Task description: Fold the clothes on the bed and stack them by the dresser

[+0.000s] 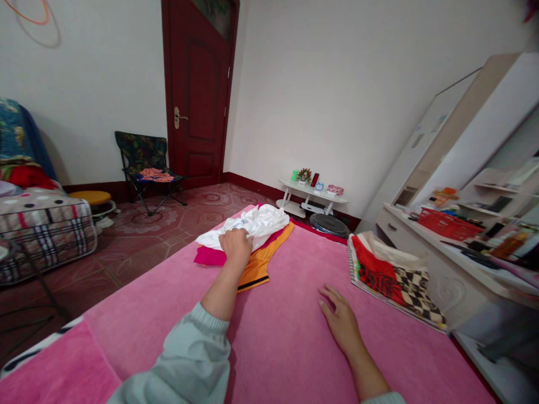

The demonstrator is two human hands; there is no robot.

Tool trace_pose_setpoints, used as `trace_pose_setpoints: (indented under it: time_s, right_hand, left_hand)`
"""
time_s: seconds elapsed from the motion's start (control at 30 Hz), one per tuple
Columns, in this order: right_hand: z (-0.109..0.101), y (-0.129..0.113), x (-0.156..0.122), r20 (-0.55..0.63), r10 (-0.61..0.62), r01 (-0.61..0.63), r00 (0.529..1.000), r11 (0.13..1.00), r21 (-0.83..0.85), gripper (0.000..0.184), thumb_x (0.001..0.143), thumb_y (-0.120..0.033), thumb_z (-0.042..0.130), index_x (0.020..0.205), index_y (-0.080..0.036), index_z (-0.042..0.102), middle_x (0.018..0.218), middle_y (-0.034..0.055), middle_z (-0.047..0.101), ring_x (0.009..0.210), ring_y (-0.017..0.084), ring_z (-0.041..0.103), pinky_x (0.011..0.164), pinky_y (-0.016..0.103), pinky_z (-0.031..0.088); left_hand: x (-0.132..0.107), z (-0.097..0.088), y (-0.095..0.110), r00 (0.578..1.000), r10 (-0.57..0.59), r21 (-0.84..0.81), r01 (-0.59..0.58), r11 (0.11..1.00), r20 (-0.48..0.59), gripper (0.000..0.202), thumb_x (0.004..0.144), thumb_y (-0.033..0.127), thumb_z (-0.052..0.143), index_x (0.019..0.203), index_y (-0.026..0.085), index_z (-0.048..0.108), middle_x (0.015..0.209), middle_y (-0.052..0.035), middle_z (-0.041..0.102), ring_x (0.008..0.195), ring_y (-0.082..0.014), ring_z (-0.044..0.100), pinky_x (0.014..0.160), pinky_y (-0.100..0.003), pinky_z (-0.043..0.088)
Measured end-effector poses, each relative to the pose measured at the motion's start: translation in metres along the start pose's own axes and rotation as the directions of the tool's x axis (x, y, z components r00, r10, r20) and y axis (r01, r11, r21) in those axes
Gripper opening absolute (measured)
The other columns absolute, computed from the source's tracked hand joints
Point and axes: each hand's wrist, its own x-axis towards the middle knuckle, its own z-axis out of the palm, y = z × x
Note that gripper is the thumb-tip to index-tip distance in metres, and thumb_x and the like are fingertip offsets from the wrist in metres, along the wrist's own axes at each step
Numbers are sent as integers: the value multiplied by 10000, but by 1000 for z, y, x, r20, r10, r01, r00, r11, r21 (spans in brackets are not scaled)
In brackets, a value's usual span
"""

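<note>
My left hand [236, 244] reaches forward, its fingers closed on a crumpled white garment [265, 220]. That white cloth lies on top of a magenta garment [209, 256] and an orange garment with a black-striped hem [257, 268]. All of them rest on a pink bed cover [290, 325]. Over to the right, my right hand [338, 315] lies on the pink cover with its fingers stretched out and nothing in it. The fingertips of my left hand are partly hidden by the hand itself.
Folded patterned cloths [391, 278] lie at the bed's right edge. Beside them stands a white dresser [446, 252] with a red basket [448, 224]. A low white table [314, 192] is beyond the bed. A folding chair [147, 157] stands near the red door [200, 95].
</note>
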Motion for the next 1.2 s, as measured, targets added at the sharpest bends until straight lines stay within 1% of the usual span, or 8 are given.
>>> trace_pose_setpoints:
  time_s: [0.3, 0.4, 0.53, 0.6, 0.7, 0.83, 0.9, 1.2]
  right_hand:
    - [-13, -21, 0, -81, 241, -172, 967, 856, 487, 443, 781, -506, 565, 1059, -181, 680, 1109, 115, 684, 1049, 278, 626, 956, 443, 468]
    - [-22, -23, 0, -37, 343, -238, 939, 721, 650, 517, 799, -574, 518, 1129, -197, 644, 1145, 99, 673, 1041, 284, 634, 833, 397, 538]
    - [-31, -22, 0, 75, 302, -281, 950, 730, 623, 514, 693, -513, 671, 1094, -192, 661, 1167, 101, 663, 1116, 287, 593, 896, 379, 505]
    - [-35, -24, 0, 129, 274, -293, 953, 725, 623, 557, 572, -410, 776, 1069, -182, 672, 1144, 107, 673, 1088, 305, 606, 874, 384, 511]
    - [-46, -26, 0, 105, 356, -323, 929, 638, 698, 509, 524, -326, 790, 998, -164, 700, 1028, 100, 712, 945, 302, 662, 764, 371, 542]
    - [-73, -22, 3, -202, 628, -84, 752, 395, 915, 488, 558, -253, 748, 1033, -171, 677, 871, 39, 724, 745, 200, 676, 680, 323, 546]
    - [-87, -16, 5, -341, 692, 107, 636, 359, 927, 439, 533, -197, 735, 969, -163, 688, 861, 16, 714, 758, 153, 662, 736, 285, 535]
    - [-90, 11, 5, -496, 682, 174, 537, 486, 857, 371, 548, -182, 675, 917, -150, 690, 864, 17, 683, 818, 159, 641, 843, 336, 511]
  left_hand:
    - [-71, -25, 92, 823, 567, -185, -552, 813, 36, 211, 843, 249, 503, 914, 172, 685, 934, -101, 649, 859, -238, 633, 684, -312, 463]
    - [-131, -12, 123, 614, 770, -334, -698, 633, 174, 231, 834, 291, 516, 917, 163, 690, 893, -113, 669, 788, -247, 647, 620, -321, 475]
    - [-180, -9, 136, 156, 856, -547, -709, 444, 493, 328, 772, 435, 633, 853, 131, 724, 731, -122, 692, 682, -267, 652, 546, -324, 471]
    - [-178, -16, 133, 65, 847, -607, -669, 429, 527, 314, 764, 437, 651, 863, 151, 735, 737, -101, 706, 683, -252, 653, 558, -313, 473]
    - [-152, -26, 127, 164, 839, -602, -627, 495, 519, 308, 743, 446, 674, 950, 224, 727, 874, -55, 723, 791, -226, 658, 631, -285, 482]
    - [-99, -24, 110, 601, 652, -340, -559, 756, 462, 293, 790, 390, 610, 1044, 271, 694, 986, -39, 704, 913, -209, 646, 753, -279, 485]
    - [-74, -18, 96, 718, 557, -244, -502, 830, 418, 320, 821, 307, 558, 1117, 237, 659, 1083, -77, 672, 996, -227, 623, 827, -307, 471]
    - [-27, 4, 42, 682, 529, -205, -500, 841, 506, 512, 472, 158, 775, 978, 215, 713, 1033, -82, 681, 936, -267, 627, 769, -299, 470]
